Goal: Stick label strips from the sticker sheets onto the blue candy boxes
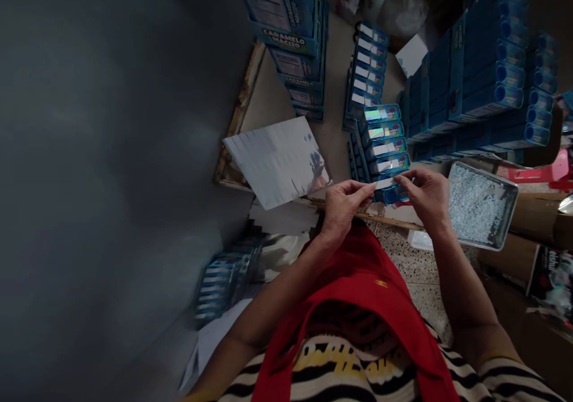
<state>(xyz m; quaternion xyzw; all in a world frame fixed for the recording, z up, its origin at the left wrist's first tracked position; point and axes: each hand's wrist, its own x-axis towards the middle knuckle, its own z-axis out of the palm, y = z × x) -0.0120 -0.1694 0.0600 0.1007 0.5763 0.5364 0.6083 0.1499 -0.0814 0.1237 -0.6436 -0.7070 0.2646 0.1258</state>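
Note:
Between my two hands a small white sticker strip (384,184) stretches across the front of the nearest blue box (390,197). My left hand (342,205) pinches its left end, fingertips at the box's edge. On the other end, the fingers of my right hand (425,196) are closed. Behind it stands a row of similar blue boxes (387,147), each with a pale or shiny strip on its face. A sheet of white strips (280,160) lies to the left of the boxes.
Tall stacks of blue cartons (295,44) rise at the back left, and more blue boxes (474,74) at the right. Another row of strip-marked boxes (369,62) stands farther back. A metal tray (508,217) of pale blue pieces sits right of my right hand. The table's wooden edge (394,220) runs below.

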